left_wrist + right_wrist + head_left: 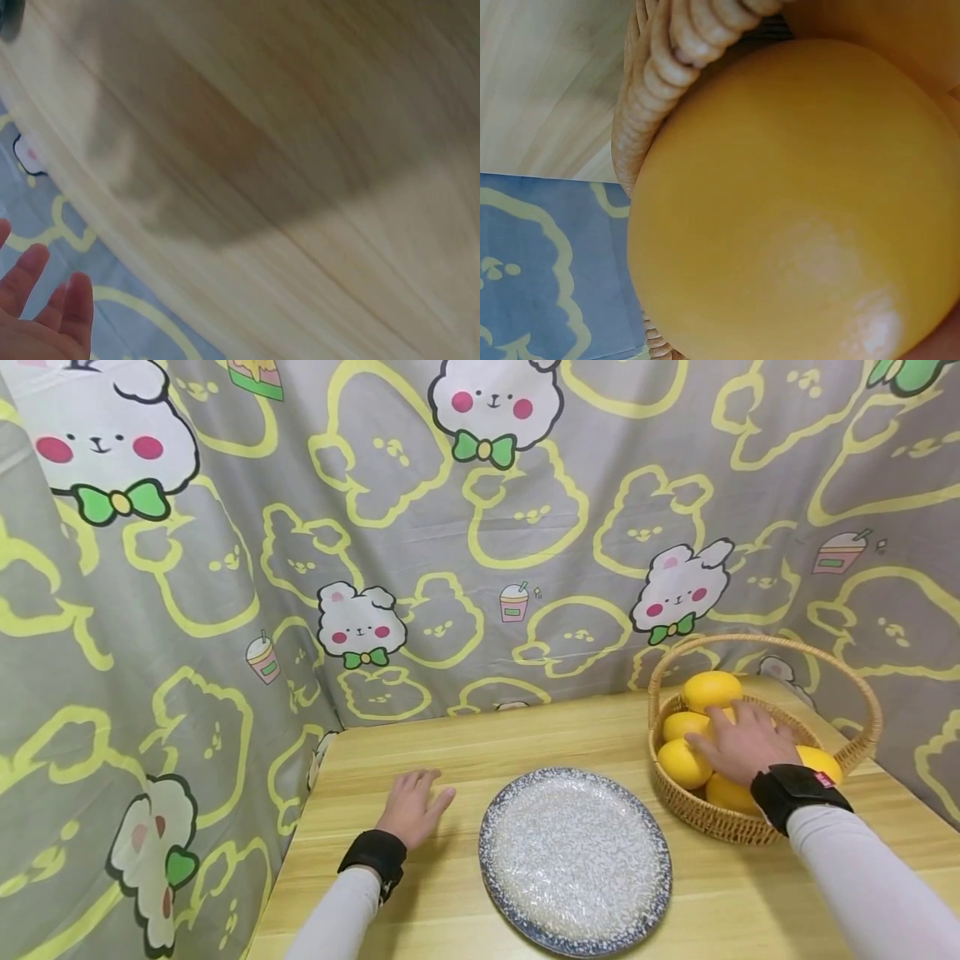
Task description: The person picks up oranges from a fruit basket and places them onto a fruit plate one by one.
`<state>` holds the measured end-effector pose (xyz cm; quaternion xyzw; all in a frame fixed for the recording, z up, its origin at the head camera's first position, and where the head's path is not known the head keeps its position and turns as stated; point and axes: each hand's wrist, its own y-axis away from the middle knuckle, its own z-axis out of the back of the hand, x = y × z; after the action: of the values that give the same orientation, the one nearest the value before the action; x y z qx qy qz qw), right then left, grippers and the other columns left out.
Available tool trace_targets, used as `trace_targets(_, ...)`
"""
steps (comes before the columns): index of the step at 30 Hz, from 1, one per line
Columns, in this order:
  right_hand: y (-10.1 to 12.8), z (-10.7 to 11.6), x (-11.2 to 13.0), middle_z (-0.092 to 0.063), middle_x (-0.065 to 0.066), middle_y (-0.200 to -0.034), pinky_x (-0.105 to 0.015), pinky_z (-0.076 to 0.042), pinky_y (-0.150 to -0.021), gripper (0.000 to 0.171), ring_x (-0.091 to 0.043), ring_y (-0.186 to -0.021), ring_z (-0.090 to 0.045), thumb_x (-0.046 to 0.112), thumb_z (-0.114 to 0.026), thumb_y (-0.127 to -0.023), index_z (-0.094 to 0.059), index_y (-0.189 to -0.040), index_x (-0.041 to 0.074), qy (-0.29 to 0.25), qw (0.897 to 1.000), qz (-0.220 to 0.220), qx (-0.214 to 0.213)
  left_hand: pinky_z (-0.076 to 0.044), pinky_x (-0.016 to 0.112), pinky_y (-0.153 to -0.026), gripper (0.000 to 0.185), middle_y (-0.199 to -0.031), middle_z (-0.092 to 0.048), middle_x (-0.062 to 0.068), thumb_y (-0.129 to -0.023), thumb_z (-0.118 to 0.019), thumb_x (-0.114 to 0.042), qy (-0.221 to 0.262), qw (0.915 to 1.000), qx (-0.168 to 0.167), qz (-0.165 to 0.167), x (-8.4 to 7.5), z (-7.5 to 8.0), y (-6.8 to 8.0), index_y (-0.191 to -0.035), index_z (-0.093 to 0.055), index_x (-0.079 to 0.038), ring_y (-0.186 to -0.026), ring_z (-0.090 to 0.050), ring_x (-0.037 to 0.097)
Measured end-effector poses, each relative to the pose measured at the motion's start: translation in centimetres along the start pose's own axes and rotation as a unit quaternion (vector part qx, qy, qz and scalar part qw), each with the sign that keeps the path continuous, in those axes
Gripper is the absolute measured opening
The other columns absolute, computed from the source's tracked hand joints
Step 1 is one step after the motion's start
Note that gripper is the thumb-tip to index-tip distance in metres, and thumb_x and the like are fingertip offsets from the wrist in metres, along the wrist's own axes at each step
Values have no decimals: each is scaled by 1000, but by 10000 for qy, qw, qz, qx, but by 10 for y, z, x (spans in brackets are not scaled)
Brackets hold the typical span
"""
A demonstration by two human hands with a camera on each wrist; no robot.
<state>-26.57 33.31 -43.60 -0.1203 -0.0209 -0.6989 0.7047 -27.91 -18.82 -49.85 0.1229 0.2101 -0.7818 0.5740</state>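
Observation:
My right hand [746,745] reaches into a wicker basket [712,821], thumb and fingers spread around a smooth yellow oval fruit [722,724] largely hidden beneath them. Several similar yellow fruits [684,764] lie around it in the basket. Close up in the right wrist view, a yellow fruit [795,202] fills most of the picture beside the woven rim [649,97]. Left of the plate, my left hand [411,810] is held low over the table with relaxed fingers and nothing in it. Its fingertips [77,296] show at the lower left of the left wrist view.
A round speckled plate [576,860] with a dark blue rim lies on the wooden table [465,752] between my hands. The basket's tall arched handle [765,642] rises behind the right hand. A patterned grey curtain [435,527] hangs along the table's back and left sides.

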Motion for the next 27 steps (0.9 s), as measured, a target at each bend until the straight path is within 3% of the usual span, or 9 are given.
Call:
trace_targets(5, 1, 0, 1, -32, -43, -148, -86, -28, -102, 74, -67, -133, -32, 61, -42, -105, -41, -148, 0, 3, 10000, 18, -39, -37, 62, -116, 51, -136, -64, 21, -108, -49, -47, -47, 9999, 157, 26, -8, -5, 3, -133, -66, -5, -137, -48, 45)
trace_targets(12, 3, 0, 1, -32, -43, -148, -87, -29, -102, 74, -66, -134, -31, 61, -42, -104, -43, -148, 1, 56, 10000, 26, -40, -42, 57, -104, 49, -125, -68, 17, -107, -49, -48, -126, 9998, 53, -134, -12, -21, 5, -124, -71, -8, -121, -51, 37)
trace_targets(18, 4, 0, 1, -30, -43, -149, -88, -29, -100, 74, -66, -134, -30, 61, -42, -104, -42, -149, 1, 40, 10000, 32, -12, -38, 38, -87, 46, -95, -66, 5, -107, -49, -49, -317, 9992, 33, -258, -15, -29, 6, -113, -74, -11, -94, -48, 21)
trace_targets(22, 4, 0, 1, -30, -43, -150, -87, -29, -101, 75, -66, -135, -29, 61, -41, -104, -43, -149, 1, 45, 10000, 38, -6, -35, 33, -81, 42, -73, -57, -4, -108, -49, -45, -324, 9987, 11, -395, -22, -29, 7, -103, -74, -12, -78, -47, 13)
trace_targets(27, 4, 0, 2, -30, -42, -150, -87, -29, -101, 75, -65, -135, -29, 62, -41, -104, -44, -149, 1, 32, 10000, 22, -9, -40, 30, -78, 35, -67, -54, -8, -108, -51, -39, 23, 9991, 209, -375, -30, -31, 8, -106, -72, -12, -73, -45, 9)
